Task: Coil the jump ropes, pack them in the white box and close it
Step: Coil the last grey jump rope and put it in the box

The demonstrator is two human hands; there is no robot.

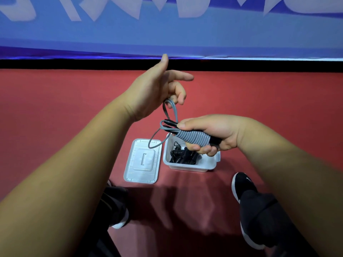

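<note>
Red floor, bare on both sides; blue banner over black strip at the far edge. White box open, black rope inside, lid flat just beside it. Right hand fingers clamped round coiled grey jump rope above the box. Left hand: thumb up, lower fingers apparently hooking the loose loop.

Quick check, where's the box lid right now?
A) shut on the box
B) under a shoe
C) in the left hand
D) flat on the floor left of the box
D: the lid lies flat on the floor beside the open white box.
</note>
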